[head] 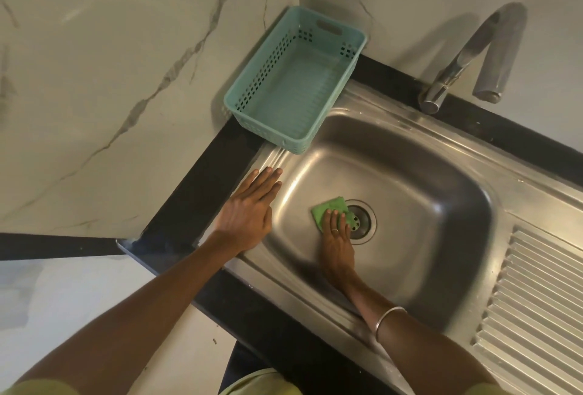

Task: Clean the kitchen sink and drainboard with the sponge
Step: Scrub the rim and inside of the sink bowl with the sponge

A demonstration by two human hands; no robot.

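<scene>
A stainless steel sink (426, 180) fills the middle of the view, with a round drain (362, 221) at its bottom. A green sponge (328, 208) lies flat on the basin floor, just left of the drain. My right hand (336, 240) reaches down into the basin and presses the sponge with straight fingers. My left hand (249, 211) rests flat, fingers straight and together, on the sink's left rim. The ribbed drainboard (536, 300) lies to the right of the basin.
A teal plastic basket (239, 101) sits at the sink's back left corner, partly over the rim. A curved metal faucet (467, 57) stands behind the basin. Black countertop (202, 192) borders the sink, and marble wall tiles rise behind.
</scene>
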